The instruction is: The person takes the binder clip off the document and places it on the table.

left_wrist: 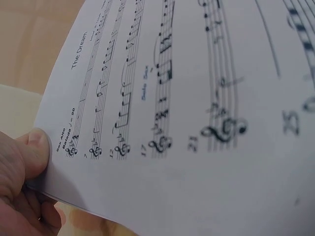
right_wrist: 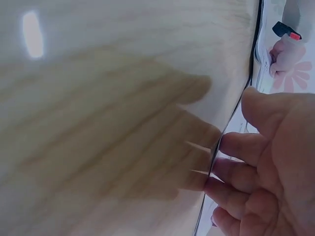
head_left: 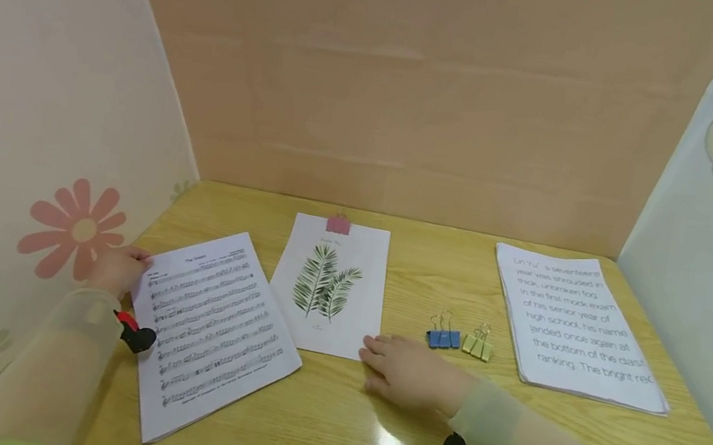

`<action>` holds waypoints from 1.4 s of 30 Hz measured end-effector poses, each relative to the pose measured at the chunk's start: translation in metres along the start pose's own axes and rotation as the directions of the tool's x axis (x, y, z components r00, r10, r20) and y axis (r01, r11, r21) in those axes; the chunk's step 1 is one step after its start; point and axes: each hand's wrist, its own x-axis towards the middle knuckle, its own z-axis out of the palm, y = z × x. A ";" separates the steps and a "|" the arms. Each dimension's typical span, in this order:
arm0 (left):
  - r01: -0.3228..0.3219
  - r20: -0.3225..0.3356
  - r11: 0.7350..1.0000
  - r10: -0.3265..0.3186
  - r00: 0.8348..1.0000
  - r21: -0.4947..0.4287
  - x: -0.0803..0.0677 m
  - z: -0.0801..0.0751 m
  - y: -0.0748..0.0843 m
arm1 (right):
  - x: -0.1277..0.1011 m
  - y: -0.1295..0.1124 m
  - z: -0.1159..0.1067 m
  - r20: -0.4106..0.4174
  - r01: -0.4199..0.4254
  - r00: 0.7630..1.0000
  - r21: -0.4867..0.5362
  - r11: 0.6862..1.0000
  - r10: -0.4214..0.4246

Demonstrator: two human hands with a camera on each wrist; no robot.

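Note:
My left hand (head_left: pixel 116 268) pinches the upper left edge of a stack of sheet music (head_left: pixel 206 331) titled "The Dream". Thumb on top and fingers curled beneath show in the left wrist view, where the stack's edge is lifted. Beside it lies a paper with a palm-leaf print (head_left: pixel 327 288), its top edge held by a pink binder clip (head_left: pixel 338 225). The sheet music's right side is close against the print's lower left. My right hand (head_left: pixel 412 375) lies palm down with fingers extended, fingertips at the print's lower right corner.
Right of the print stand a blue binder clip (head_left: pixel 443 337) and a yellow binder clip (head_left: pixel 478 345). A stack of large-print text pages (head_left: pixel 581 328) lies at the far right of the wooden table (head_left: pixel 295 431). Walls enclose the left, back and right sides.

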 end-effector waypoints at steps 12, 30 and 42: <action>-0.105 0.009 0.993 0.105 0.994 0.058 0.012 0.000 0.006 | -0.047 0.012 0.014 -0.068 -0.007 0.998 0.014 1.000 0.008; -0.264 -0.101 0.927 0.299 0.949 0.265 0.015 -0.017 0.047 | -0.088 0.008 0.020 -0.138 0.004 0.990 -0.009 1.000 -0.005; -0.306 -0.256 0.946 0.323 0.911 0.105 0.032 -0.008 0.069 | -0.089 0.009 0.025 -0.179 0.023 0.984 -0.017 1.000 -0.026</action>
